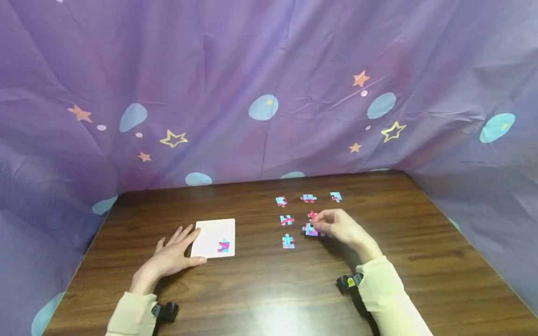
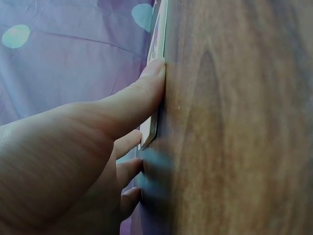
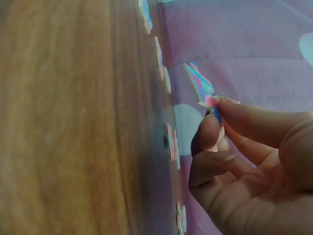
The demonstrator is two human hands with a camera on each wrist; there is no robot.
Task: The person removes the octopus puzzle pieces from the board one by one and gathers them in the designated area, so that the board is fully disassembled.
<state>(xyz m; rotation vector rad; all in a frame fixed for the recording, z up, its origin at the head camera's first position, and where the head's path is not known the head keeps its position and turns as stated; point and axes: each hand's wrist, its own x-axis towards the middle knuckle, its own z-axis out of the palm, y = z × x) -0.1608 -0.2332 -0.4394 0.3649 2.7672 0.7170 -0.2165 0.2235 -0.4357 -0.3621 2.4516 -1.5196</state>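
My right hand point(image 1: 342, 229) pinches a blue, pink and purple jigsaw piece point(image 1: 311, 230) between thumb and fingertips. In the right wrist view, this jigsaw piece point(image 3: 199, 83) is tilted and raised off the table. Just behind it, a mostly pink jigsaw piece point(image 1: 312, 214) is partly hidden by the fingers. My left hand point(image 1: 173, 254) rests at the left side of a square white puzzle tray point(image 1: 210, 235), its fingers spread and fairly straight. The left thumb point(image 2: 142, 90) touches the tray's near edge. One jigsaw piece point(image 1: 223, 246) lies in the tray's near right corner.
Loose pieces lie apart in rough rows right of the tray, among them a corner piece point(image 1: 281, 201), a back piece point(image 1: 308, 198) and a near piece point(image 1: 287, 241). The brown wooden table point(image 1: 252, 284) meets a purple patterned cloth point(image 1: 235, 70) at its back and sides.
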